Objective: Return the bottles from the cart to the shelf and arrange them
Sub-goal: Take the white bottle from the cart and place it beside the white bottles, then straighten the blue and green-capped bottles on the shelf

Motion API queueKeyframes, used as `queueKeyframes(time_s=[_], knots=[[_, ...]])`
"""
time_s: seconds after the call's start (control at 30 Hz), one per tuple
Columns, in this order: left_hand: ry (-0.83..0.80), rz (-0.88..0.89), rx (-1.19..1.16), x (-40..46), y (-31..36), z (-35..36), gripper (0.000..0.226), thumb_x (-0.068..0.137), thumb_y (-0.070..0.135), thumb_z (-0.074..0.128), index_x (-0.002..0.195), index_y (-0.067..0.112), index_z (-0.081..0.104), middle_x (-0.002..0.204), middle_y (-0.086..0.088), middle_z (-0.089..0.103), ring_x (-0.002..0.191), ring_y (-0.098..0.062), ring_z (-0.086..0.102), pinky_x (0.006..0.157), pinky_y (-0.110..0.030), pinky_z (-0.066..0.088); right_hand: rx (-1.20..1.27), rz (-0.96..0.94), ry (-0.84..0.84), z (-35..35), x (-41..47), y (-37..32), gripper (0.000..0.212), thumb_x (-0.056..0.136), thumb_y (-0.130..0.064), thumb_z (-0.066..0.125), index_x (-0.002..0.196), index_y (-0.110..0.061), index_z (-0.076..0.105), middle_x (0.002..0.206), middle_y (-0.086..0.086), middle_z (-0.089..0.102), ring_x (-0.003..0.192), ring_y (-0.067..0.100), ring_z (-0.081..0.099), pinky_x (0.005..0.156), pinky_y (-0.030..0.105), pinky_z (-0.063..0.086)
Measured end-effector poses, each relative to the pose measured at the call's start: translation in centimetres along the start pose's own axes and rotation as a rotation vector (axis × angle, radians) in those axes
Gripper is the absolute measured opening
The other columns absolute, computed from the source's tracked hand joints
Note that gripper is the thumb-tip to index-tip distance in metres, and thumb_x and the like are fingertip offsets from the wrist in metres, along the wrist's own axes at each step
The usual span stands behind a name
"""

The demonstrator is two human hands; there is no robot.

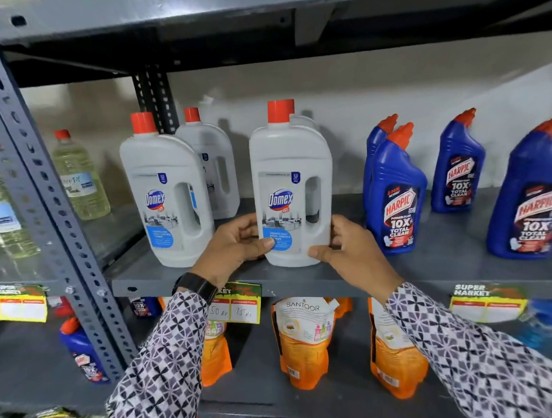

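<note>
A white Domex bottle [290, 175] with a red cap stands upright at the front edge of the grey metal shelf [433, 264]. My left hand [235, 247] grips its lower left side and my right hand [351, 252] grips its lower right side. Another white bottle is partly hidden right behind it. To the left stand two more Domex bottles, one at the front [167, 196] and one behind it [213, 161]. The cart is not in view.
Blue Harpic bottles [393, 195] with red caps stand on the right of the same shelf. Pale yellow bottles [78, 175] sit in the left bay past a grey perforated upright [41, 191]. Orange Santoor pouches [302, 339] stand on the shelf below. Price tags hang on shelf edges.
</note>
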State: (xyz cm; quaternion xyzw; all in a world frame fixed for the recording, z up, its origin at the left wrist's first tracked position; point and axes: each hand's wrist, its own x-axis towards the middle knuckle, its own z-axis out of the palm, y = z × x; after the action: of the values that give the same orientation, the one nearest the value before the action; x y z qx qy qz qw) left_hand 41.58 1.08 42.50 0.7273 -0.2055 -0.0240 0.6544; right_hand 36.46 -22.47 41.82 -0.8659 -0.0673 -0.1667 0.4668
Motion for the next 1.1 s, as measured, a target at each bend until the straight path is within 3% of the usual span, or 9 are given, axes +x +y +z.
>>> queueKeyframes(time_s=[0.07,0.17,0.27,0.37,0.43,0.5,0.6,0.83,1.1], knots=[[-0.015,-0.01,0.012,-0.4,0.5,0.1,0.054,0.087,-0.007,0.07,0.138,0.007,0.059,0.129,-0.018,0.073,0.116,-0.027,0.072,0.094,-0.031,0.061,0.03,0.006,-0.035,-0.6,-0.9,-0.4,0.054,0.085,-0.02,0.084,0.133,-0.024,0.06,0.117,-0.012,0.071,0.109,0.009,0.071,0.097,0.035,0.06],[0.098,0.001,0.103,-1.5,1.6,-0.1,0.062,0.085,0.003,0.076,0.141,0.021,0.057,0.123,-0.005,0.076,0.11,-0.012,0.074,0.099,-0.031,0.057,0.023,-0.031,0.019,-2.4,-3.4,0.1,0.065,0.086,-0.023,0.083,0.144,-0.028,0.056,0.123,-0.018,0.065,0.113,0.0,0.065,0.098,0.024,0.055],[0.447,0.044,0.027,-3.5,2.9,1.0,0.04,0.09,0.006,0.072,0.128,0.016,0.067,0.103,-0.006,0.076,0.09,-0.019,0.073,0.076,-0.027,0.061,0.019,-0.103,0.308,-5.7,-6.0,1.8,0.043,0.087,-0.023,0.082,0.128,-0.024,0.07,0.118,-0.01,0.074,0.11,0.003,0.07,0.091,0.023,0.061],[0.462,0.059,0.075,-5.2,3.7,5.6,0.019,0.094,0.006,0.066,0.105,0.016,0.077,0.086,-0.011,0.077,0.069,-0.019,0.068,0.055,-0.022,0.057,-0.008,-0.093,0.577,-9.7,-6.2,4.0,0.035,0.088,-0.016,0.08,0.122,-0.016,0.07,0.114,-0.002,0.074,0.104,0.011,0.071,0.093,0.039,0.061],[0.289,0.012,0.111,-4.9,3.8,10.2,0.022,0.094,0.006,0.066,0.105,0.021,0.078,0.091,-0.01,0.08,0.073,-0.021,0.073,0.061,-0.027,0.06,-0.015,-0.006,0.514,-11.9,-4.6,5.2,0.057,0.084,-0.017,0.084,0.135,-0.017,0.06,0.124,0.0,0.067,0.111,0.017,0.066,0.097,0.039,0.056],[0.142,-0.011,0.204,-3.1,3.3,14.4,0.039,0.095,0.014,0.066,0.133,0.022,0.066,0.116,0.0,0.078,0.098,-0.02,0.076,0.085,-0.034,0.063,0.05,0.071,0.3,-12.9,-2.5,6.0,0.077,0.079,-0.015,0.089,0.144,-0.021,0.05,0.126,-0.005,0.061,0.118,0.019,0.061,0.101,0.04,0.053],[0.106,0.106,0.395,0.3,3.0,18.8,0.07,0.094,0.034,0.062,0.157,0.032,0.033,0.148,0.011,0.056,0.128,-0.013,0.062,0.11,-0.042,0.051,0.169,0.083,0.081,-13.1,-0.1,6.8,0.067,0.076,0.0,0.088,0.125,-0.029,0.054,0.114,-0.01,0.069,0.116,0.028,0.07,0.094,0.038,0.057],[-0.028,0.098,0.207,3.5,4.0,21.8,0.036,0.098,0.007,0.061,0.123,0.032,0.059,0.127,0.0,0.073,0.103,0.008,0.069,0.108,-0.035,0.053,0.169,0.044,0.084,-15.6,-1.0,8.6,0.06,0.08,-0.009,0.087,0.132,-0.018,0.058,0.122,0.002,0.075,0.11,0.017,0.074,0.096,0.043,0.062],[0.039,0.14,0.155,2.2,2.6,22.4,0.048,0.096,0.008,0.065,0.142,0.011,0.054,0.131,-0.005,0.071,0.123,-0.018,0.067,0.106,-0.039,0.055,0.094,0.009,0.054,-16.9,-3.5,9.7,0.063,0.084,-0.014,0.084,0.139,-0.02,0.054,0.125,-0.001,0.069,0.109,0.013,0.072,0.094,0.044,0.063]])
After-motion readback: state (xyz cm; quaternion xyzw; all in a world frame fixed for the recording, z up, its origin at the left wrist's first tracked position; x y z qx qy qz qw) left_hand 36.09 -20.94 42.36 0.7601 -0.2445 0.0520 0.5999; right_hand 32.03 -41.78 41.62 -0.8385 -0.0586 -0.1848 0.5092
